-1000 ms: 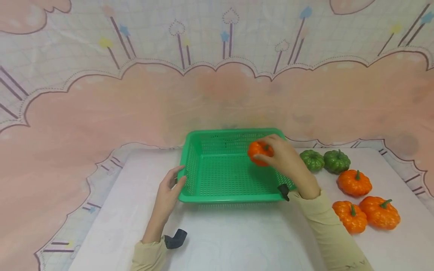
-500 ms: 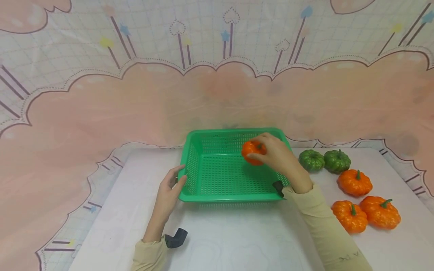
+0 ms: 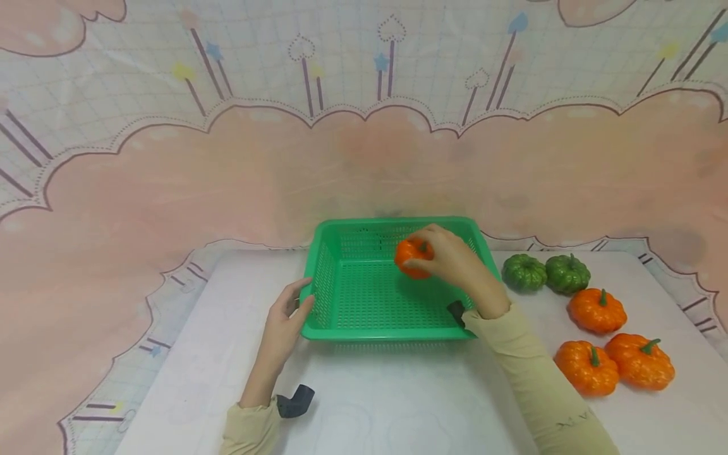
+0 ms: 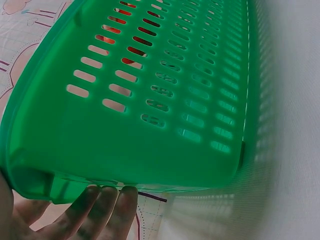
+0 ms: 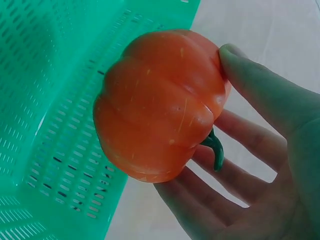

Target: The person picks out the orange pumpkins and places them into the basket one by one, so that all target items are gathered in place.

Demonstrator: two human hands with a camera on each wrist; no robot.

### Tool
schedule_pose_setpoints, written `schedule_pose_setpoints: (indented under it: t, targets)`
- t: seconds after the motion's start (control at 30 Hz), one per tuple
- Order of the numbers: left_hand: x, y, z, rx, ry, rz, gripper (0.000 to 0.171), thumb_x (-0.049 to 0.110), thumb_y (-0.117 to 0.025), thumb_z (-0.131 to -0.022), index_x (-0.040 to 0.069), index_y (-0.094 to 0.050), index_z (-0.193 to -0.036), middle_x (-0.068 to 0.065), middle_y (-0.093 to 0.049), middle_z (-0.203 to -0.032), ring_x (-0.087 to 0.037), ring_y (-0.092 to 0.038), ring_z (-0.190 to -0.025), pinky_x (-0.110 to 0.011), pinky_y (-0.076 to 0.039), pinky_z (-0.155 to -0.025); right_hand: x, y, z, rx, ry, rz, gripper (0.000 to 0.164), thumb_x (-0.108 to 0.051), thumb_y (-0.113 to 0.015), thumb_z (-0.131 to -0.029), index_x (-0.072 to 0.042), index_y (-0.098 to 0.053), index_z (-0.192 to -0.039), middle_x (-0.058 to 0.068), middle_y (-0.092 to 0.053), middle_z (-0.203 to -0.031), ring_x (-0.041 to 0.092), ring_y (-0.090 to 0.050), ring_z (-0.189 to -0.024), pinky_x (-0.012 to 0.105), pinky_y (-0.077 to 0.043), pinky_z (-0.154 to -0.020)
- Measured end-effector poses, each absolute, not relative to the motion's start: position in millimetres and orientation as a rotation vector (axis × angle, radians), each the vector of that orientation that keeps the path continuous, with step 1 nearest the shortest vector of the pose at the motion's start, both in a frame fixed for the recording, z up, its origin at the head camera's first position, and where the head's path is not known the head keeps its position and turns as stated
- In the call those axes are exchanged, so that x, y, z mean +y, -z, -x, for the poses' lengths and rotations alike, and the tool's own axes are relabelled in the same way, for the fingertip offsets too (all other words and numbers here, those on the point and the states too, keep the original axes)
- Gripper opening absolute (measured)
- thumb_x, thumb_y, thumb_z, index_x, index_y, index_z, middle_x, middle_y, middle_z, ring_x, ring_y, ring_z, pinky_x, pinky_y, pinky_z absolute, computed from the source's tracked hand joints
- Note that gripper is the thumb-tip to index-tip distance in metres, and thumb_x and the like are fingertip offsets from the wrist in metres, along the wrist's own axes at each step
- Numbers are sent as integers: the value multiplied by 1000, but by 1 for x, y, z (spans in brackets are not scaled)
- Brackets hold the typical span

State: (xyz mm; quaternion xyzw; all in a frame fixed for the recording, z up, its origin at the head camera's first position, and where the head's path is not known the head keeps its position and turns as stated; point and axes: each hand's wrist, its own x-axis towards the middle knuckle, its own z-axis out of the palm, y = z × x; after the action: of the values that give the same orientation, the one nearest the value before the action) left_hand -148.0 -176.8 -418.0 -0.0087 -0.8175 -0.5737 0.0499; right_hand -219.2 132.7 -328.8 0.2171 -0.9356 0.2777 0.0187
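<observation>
An orange toy pumpkin (image 3: 414, 258) with a green stem is held by my right hand (image 3: 449, 256) over the inside of a green plastic basket (image 3: 387, 333). In the right wrist view the thumb lies on one side of the pumpkin (image 5: 162, 105) and the fingers on the other. My left hand (image 3: 284, 316) rests at the basket's left rim. In the left wrist view, fingertips (image 4: 127, 197) touch the outside of the basket's end wall (image 4: 120, 150). Specks of orange show through its slots.
Right of the basket, two green toy pumpkins (image 3: 524, 273) and several orange ones (image 3: 597, 311) stand on the white table (image 3: 398, 404). A patterned cloth (image 3: 364, 170) hangs behind. Each wrist carries a dark camera mount (image 3: 296, 401).
My right hand has moved left over the basket, carrying the orange toy pumpkin with it. The left hand and the basket stay in place.
</observation>
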Motion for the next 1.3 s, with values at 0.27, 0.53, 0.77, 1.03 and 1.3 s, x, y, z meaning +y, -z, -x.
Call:
schedule_pose_setpoints:
  t: [0.27,0.53,0.77,1.03,1.3]
  targets:
    - [-177,417,148,-2505,1740,5,43,26,-57,-102,15,-49,-143,-13,-50,-147,-35,-53,-131,-56,-46,-105,124,331,224,-2904,-848,-718,45,-27,-77,-89,-6,-66,-127,14,-62,-124,30,-61,-105,44,-53,-89]
    - [-178,418,149,-2505,1717,22,43,27,-57,-102,14,-49,-143,-15,-51,-146,-36,-54,-130,-59,-43,-106,115,332,226,-2911,-842,-742,45,-26,-77,-89,-7,-66,-127,12,-63,-125,29,-61,-106,43,-54,-90]
    - [-178,419,149,-2493,1730,19,43,26,-57,-102,13,-49,-143,-15,-51,-146,-35,-54,-130,-58,-45,-104,107,338,233,-2941,-808,-770,44,-26,-77,-89,-6,-66,-127,12,-63,-126,28,-61,-107,41,-55,-90]
    - [-177,418,149,-2498,1734,9,43,25,-56,-102,14,-49,-143,-15,-51,-146,-35,-53,-131,-58,-44,-106,103,342,239,-2940,-825,-803,45,-26,-77,-89,-5,-65,-128,12,-63,-126,28,-61,-108,40,-55,-90]
    - [-177,419,148,-2491,1729,20,43,25,-55,-103,13,-49,-143,-15,-50,-146,-36,-53,-131,-58,-44,-106,99,346,245,-2950,-848,-824,43,-25,-77,-89,-5,-66,-126,11,-65,-123,27,-61,-105,39,-55,-89]
